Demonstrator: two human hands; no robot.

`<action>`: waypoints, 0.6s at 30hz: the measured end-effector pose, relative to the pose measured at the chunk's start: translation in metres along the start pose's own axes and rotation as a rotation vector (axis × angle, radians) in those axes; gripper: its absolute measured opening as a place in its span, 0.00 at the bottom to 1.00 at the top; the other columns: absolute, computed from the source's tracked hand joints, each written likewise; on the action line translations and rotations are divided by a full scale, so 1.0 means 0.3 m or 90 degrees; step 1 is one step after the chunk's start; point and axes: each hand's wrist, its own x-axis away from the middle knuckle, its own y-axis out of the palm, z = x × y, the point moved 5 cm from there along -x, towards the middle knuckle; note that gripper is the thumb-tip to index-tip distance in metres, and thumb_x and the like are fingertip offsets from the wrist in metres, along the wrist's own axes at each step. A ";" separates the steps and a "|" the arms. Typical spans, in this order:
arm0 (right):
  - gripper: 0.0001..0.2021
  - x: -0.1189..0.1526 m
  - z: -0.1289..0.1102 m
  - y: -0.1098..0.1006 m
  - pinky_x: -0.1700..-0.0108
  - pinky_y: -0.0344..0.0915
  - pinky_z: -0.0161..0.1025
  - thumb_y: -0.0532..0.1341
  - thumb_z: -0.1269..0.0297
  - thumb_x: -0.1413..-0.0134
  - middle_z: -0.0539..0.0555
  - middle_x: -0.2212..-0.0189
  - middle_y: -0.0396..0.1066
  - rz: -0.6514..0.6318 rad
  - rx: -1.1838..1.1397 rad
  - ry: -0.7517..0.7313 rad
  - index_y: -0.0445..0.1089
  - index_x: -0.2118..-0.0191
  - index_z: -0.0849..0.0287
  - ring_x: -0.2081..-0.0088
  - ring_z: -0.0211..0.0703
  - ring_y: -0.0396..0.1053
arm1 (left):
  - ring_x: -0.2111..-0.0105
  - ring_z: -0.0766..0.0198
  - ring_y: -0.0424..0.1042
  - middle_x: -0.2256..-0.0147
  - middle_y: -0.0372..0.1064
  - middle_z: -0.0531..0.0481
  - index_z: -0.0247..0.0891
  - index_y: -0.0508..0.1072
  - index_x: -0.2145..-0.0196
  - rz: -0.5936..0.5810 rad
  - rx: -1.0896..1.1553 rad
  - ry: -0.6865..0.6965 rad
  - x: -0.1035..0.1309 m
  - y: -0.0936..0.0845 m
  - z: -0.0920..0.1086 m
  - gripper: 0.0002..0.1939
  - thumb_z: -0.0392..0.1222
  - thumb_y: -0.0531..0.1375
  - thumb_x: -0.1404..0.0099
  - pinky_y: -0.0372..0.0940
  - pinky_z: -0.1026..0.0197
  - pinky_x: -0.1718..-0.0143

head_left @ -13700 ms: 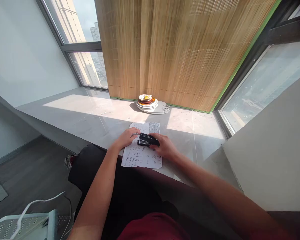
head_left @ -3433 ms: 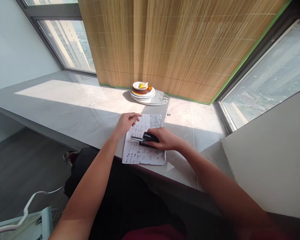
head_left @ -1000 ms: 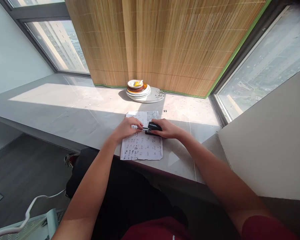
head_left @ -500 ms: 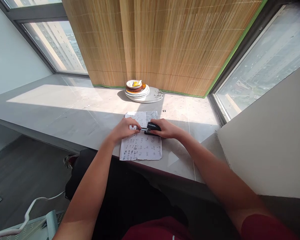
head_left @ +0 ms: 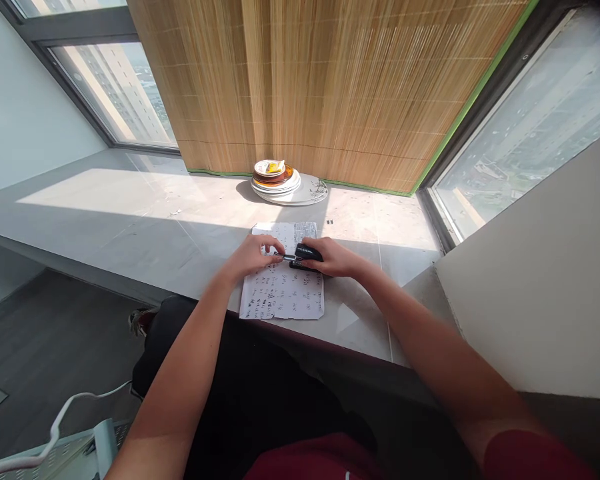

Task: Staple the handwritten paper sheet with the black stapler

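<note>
My right hand (head_left: pixel 337 257) is wrapped around a black stapler (head_left: pixel 308 252), whose front end points left. A slim metal piece (head_left: pixel 289 257) sticks out of that front end. The fingertips of my left hand (head_left: pixel 254 255) are pinched at its outer end; whether they hold anything smaller there is too small to tell. Beneath both hands and the stapler lies a handwritten sheet of paper (head_left: pixel 280 303), partly covered by them. Just beyond the paper to the right, two tiny dark pieces (head_left: pixel 329 222) lie on the ledge.
Stacked plates and dishes (head_left: pixel 276 183) with a small yellow item on top stand at the back of the pale stone ledge (head_left: pixel 130 230). Behind them hangs a bamboo blind (head_left: pixel 305 93). A white wall (head_left: pixel 535 280) rises at the right. A white cable (head_left: pixel 63 417) runs at lower left.
Hardly anything differs. The view has shifted slightly, and my left fingertips sit a touch closer to the stapler along the metal piece.
</note>
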 end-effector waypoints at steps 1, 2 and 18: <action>0.11 0.000 -0.001 -0.001 0.63 0.55 0.40 0.63 0.55 0.35 0.51 0.66 0.71 0.000 -0.001 0.001 0.64 0.60 0.55 0.66 0.43 0.64 | 0.60 0.56 0.73 0.62 0.80 0.48 0.44 0.85 0.64 -0.005 0.009 0.011 -0.001 -0.001 -0.001 0.06 0.46 0.71 0.38 0.66 0.55 0.58; 0.11 0.000 -0.002 -0.001 0.63 0.55 0.40 0.63 0.55 0.35 0.51 0.66 0.70 -0.001 -0.001 0.002 0.63 0.60 0.55 0.66 0.43 0.64 | 0.59 0.56 0.74 0.61 0.81 0.48 0.44 0.86 0.64 -0.011 0.022 0.025 -0.002 -0.003 -0.002 0.06 0.46 0.71 0.37 0.66 0.55 0.58; 0.13 0.032 -0.112 -0.073 0.57 0.62 0.42 0.65 0.51 0.33 0.53 0.60 0.68 0.013 -0.080 -0.185 0.71 0.59 0.57 0.60 0.45 0.65 | 0.56 0.56 0.76 0.55 0.79 0.46 0.42 0.79 0.53 -0.011 0.140 0.195 0.020 -0.028 0.038 0.19 0.47 0.75 0.39 0.70 0.50 0.49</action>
